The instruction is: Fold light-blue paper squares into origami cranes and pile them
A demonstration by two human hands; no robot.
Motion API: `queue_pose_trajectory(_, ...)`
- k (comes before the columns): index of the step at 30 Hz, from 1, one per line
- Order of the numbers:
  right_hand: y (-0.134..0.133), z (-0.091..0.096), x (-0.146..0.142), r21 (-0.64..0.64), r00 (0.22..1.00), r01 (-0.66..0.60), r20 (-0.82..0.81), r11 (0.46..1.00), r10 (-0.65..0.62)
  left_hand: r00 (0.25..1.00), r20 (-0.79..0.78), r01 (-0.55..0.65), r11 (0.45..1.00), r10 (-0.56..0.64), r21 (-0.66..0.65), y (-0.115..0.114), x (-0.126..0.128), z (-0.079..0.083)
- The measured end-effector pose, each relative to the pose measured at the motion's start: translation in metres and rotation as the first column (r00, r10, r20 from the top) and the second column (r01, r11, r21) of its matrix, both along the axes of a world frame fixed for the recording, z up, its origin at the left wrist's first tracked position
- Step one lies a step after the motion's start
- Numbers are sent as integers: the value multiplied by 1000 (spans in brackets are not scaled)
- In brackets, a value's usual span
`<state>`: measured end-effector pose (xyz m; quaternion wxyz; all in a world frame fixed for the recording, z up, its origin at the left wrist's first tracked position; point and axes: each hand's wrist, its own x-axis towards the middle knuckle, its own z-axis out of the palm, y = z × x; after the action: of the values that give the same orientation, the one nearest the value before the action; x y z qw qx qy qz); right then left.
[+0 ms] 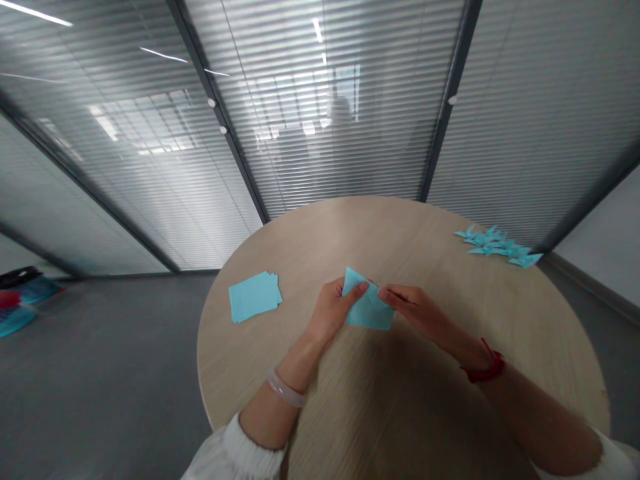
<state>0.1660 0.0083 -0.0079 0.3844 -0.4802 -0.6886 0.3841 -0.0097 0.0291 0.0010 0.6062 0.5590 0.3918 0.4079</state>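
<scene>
A partly folded sheet of light blue paper (369, 312) is held up over the near middle of the table. My left hand (334, 303) grips its left side, with the thumb pressed flat on the front and the other fingers behind. At the upper right edge of the sheet, my right hand (407, 301) pinches the paper between thumb and fingers. A diagonal fold line shows near the top of the sheet. To the left lies a stack of light blue paper sheets (254, 297), apart from my hands.
Several folded blue paper cranes (500, 245) stand grouped at the far right edge of the round wooden table (320, 230). Behind the table rises a glass partition with blinds (350, 160). Red, black and blue items (25, 293) are on the floor at far left.
</scene>
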Motion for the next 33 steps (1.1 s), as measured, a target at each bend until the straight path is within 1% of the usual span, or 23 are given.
queue_pose_trajectory(5, 2, -7, 0, -43, 999, 17, -37, 999, -18, 997, -75, -15, 997, 20, 69, 0, 2, 0)
queue_pose_trajectory(9, 3, -11, 2, -44, 999, 48, -17, 998, -49, 992, -120, -13, 993, 27, 114, 0, 3, -1)
queue_pose_trajectory(13, 5, -12, 3, -29, 999, 36, -19, 999, -36, 995, -95, -28, 993, 38, 110, 0, 4, 0)
queue_pose_trajectory(17, 4, -12, 2, -22, 1000, 25, -7, 999, -25, 995, -54, -79, 993, 84, 92, -1, 5, 3)
queue_pose_trajectory(20, 4, -15, 2, -27, 1000, -4, 12, 1000, 4, 992, -35, -114, 989, 117, 94, -2, 5, 5)
queue_pose_trajectory(22, 4, -16, 2, -29, 999, -27, 23, 999, 27, 993, -25, -112, 990, 115, 87, -2, 5, 5)
queue_pose_trajectory(28, 4, -16, 1, -39, 998, -61, 26, 997, 62, 992, -58, -104, 990, 110, 96, -2, 4, 3)
queue_pose_trajectory(33, 4, -15, 0, -21, 998, -45, 36, 999, 45, 988, -98, -107, 986, 119, 125, -2, 5, 4)
